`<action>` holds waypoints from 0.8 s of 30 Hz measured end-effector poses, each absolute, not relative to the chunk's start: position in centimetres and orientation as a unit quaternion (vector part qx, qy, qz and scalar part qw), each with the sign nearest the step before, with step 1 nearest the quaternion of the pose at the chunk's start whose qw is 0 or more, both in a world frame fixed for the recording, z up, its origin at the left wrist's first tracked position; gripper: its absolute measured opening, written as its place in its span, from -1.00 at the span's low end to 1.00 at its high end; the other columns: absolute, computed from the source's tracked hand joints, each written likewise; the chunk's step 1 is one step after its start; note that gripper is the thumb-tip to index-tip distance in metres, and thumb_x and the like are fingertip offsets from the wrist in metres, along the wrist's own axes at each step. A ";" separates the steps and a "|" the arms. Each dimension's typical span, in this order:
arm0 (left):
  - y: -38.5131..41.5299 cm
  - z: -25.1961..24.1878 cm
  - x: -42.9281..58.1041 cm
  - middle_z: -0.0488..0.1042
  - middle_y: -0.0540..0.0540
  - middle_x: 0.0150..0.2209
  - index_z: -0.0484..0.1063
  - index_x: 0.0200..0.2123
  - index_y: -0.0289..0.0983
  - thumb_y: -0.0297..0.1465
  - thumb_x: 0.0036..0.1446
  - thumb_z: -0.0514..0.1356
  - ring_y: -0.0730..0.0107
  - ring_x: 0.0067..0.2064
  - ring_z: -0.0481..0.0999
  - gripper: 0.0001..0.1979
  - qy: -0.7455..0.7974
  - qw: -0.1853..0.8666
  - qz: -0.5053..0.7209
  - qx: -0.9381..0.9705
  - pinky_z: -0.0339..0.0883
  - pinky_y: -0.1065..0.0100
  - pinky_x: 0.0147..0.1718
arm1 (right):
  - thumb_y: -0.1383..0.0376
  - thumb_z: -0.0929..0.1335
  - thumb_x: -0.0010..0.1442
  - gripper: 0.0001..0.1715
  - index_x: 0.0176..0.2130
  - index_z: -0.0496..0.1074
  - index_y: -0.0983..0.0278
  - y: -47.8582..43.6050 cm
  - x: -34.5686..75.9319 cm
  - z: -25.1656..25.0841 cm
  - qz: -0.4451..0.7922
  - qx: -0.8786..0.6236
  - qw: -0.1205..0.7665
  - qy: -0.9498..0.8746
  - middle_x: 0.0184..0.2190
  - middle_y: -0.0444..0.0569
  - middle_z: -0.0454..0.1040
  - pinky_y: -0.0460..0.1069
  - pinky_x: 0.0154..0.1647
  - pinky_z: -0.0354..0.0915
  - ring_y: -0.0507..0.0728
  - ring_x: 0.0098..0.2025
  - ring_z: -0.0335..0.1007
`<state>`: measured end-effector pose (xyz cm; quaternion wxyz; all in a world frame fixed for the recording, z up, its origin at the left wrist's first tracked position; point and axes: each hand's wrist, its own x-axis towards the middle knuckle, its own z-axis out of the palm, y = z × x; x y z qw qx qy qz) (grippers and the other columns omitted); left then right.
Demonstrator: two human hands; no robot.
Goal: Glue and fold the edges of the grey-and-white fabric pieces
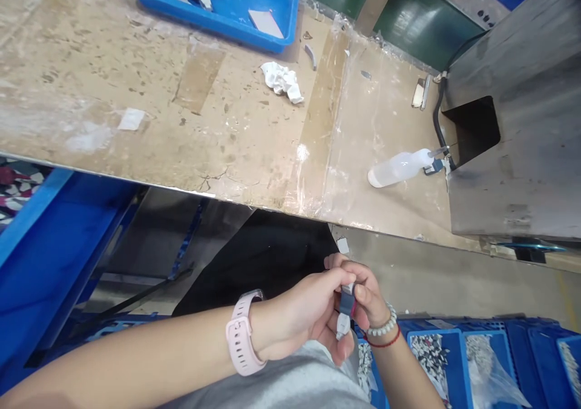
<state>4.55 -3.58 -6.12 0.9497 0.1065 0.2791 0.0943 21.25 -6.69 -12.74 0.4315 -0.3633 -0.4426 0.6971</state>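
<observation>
My left hand (311, 306), with a pink watch band at its wrist, is closed on a small dark grey and white part (347, 303). The part shows a pale top, a dark middle, a magenta edge and a white pointed lower end. From the other side, my right hand (371, 294), wearing a bead bracelet and a red cord, presses its fingers against the same part. Both hands are over my lap, below the bench edge. The fingers hide some of the part. A small white piece (342, 245) shows just beyond my right fingers.
On the bench (227, 149) are a blue tray (272, 40) with several grey and white parts, crumpled tissue (282, 81) and a plastic bottle (399, 168). A metal box (521, 173) stands right. Blue bins (463, 360) of small parts sit low right; another bin (36, 209) is left.
</observation>
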 end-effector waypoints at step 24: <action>-5.8 -8.5 4.4 0.40 0.01 -0.39 0.23 -0.16 -0.23 -0.13 0.09 0.10 0.58 -0.64 0.21 -0.65 0.350 0.919 0.148 0.106 0.09 0.44 -0.60 | -0.05 0.43 0.18 -0.61 -0.33 0.45 0.22 -6.6 21.2 -13.5 0.663 -0.373 0.395 -0.515 -0.39 -0.06 0.30 0.01 -0.29 0.23 0.14 -0.29 0.23</action>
